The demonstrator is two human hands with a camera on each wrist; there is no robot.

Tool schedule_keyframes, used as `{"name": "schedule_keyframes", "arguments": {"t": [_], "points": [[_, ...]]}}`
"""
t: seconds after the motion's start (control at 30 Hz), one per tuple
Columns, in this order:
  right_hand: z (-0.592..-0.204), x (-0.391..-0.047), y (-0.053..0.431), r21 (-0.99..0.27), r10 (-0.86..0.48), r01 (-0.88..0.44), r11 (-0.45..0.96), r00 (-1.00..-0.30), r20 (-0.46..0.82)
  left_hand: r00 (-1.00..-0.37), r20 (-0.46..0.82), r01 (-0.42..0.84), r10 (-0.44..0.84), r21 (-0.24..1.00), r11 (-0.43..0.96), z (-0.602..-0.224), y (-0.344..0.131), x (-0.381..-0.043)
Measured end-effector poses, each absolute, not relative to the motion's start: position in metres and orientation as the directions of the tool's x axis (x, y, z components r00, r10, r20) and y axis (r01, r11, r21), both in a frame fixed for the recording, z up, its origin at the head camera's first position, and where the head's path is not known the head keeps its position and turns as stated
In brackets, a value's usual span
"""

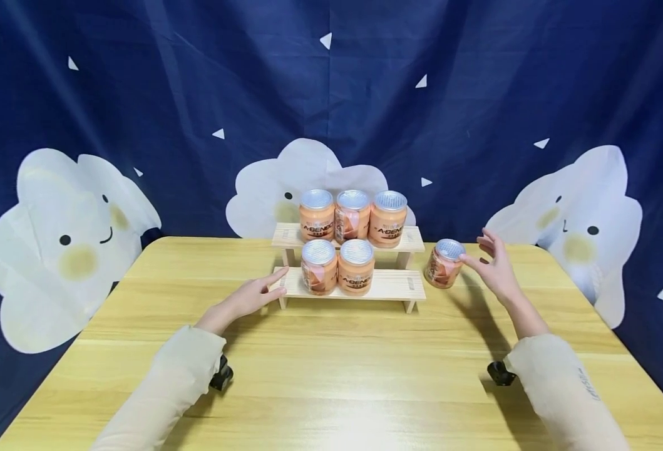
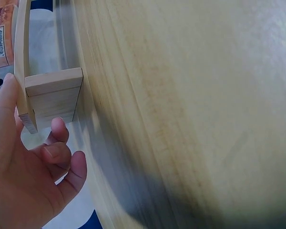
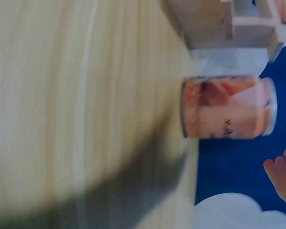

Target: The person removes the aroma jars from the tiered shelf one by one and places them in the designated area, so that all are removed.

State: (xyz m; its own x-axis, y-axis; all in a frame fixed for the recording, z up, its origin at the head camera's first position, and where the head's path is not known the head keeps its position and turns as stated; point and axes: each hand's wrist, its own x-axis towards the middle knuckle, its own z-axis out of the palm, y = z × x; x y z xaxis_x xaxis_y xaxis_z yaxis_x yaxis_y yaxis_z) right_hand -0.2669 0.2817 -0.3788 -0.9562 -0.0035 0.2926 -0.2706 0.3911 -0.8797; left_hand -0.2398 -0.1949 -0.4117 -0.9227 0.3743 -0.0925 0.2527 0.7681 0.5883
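My left hand [image 1: 250, 295] is at the left end of the lower step of a small wooden two-step display rack [image 1: 390, 285]. In the left wrist view a fingertip touches the board's end [image 2: 25, 102], while the other fingers bend loosely beside the rack's leg [image 2: 55, 90]. My right hand [image 1: 496, 269] is spread beside a lone orange jar [image 1: 444, 266] with a silver lid, standing on the table right of the rack. In the head view the thumb is close to its lid; the right wrist view shows fingertips [image 3: 280, 164] apart from the jar [image 3: 226, 109].
Three similar jars stand on the upper step, the middle one [image 1: 352, 219] between two others. Two more jars, left [image 1: 319, 269] and right [image 1: 356, 269], share the lower step. Behind the wooden table [image 1: 331, 357] hangs a dark blue cloth [image 1: 185, 81] with white clouds.
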Motion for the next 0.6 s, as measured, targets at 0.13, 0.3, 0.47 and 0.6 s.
{"name": "schedule_keyframes", "arguments": {"t": [0.13, 0.3, 0.47, 0.6], "points": [[-0.369, -0.26, 0.271, -0.855, -0.017, -0.319, 0.408, -0.939, 0.342, -0.923, -0.09, 0.253, 0.375, 0.592, 0.765, -0.412, -0.196, -0.24], [-0.365, -0.25, 0.243, -0.857, -0.094, -0.369, 0.361, -0.928, 0.36, -0.923, -0.091, 0.254, 0.374, 0.587, 0.769, -0.412, -0.197, -0.24], [-0.371, -0.242, 0.215, -0.873, -0.224, -0.368, 0.32, -0.925, 0.308, -0.924, -0.092, 0.25, 0.372, 0.593, 0.766, -0.41, -0.196, -0.238], [-0.377, -0.238, 0.196, -0.892, -0.292, -0.37, 0.259, -0.911, 0.292, -0.923, -0.088, 0.251, 0.374, 0.599, 0.761, -0.41, -0.195, -0.238]]}}
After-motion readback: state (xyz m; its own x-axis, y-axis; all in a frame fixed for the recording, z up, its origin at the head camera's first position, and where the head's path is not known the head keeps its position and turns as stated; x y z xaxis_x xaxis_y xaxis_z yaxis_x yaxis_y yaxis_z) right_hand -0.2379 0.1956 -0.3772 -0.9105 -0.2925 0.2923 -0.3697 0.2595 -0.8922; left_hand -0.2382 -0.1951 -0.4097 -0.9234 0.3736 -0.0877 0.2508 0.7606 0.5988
